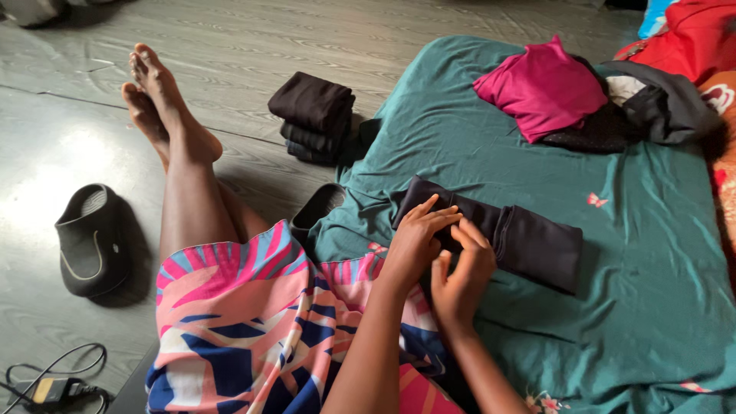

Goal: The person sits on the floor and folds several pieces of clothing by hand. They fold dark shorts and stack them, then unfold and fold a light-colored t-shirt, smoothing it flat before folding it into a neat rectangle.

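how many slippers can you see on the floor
2. One black slipper lies on the grey floor left of the legs. A second slipper peeks out at the edge of the green sheet, partly hidden by it.

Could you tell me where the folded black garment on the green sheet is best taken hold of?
Probably by its thick doubled right end: the black garment lies flat on the green sheet, and that end is free, so come from the right. The left hand and right hand already cover its left part.
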